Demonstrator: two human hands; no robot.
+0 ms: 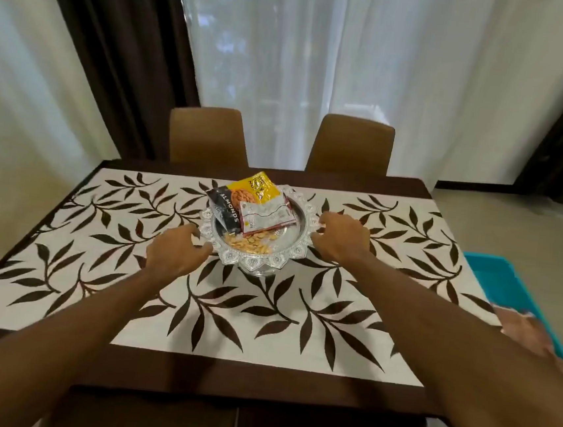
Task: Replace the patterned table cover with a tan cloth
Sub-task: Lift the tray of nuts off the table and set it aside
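Note:
A white table cover with dark brown leaf prints [127, 233] lies across the dark wooden table [257, 379]. At its middle stands a silver scalloped tray [299, 249] holding an almond packet [227, 210], other snack packets and loose nuts. My left hand [175, 253] is at the tray's left rim, fingers spread and loosely curved, thumb by the edge. My right hand [340, 234] is at the right rim, fingers bent toward it. Whether either hand grips the rim is unclear. A tan or pinkish cloth [530, 332] shows blurred at the right.
Two brown chairs [208, 137] stand at the table's far side, before white sheer curtains and dark drapes. A turquoise bin [504, 279] sits on the floor to the right of the table. Chair backs show below the near edge.

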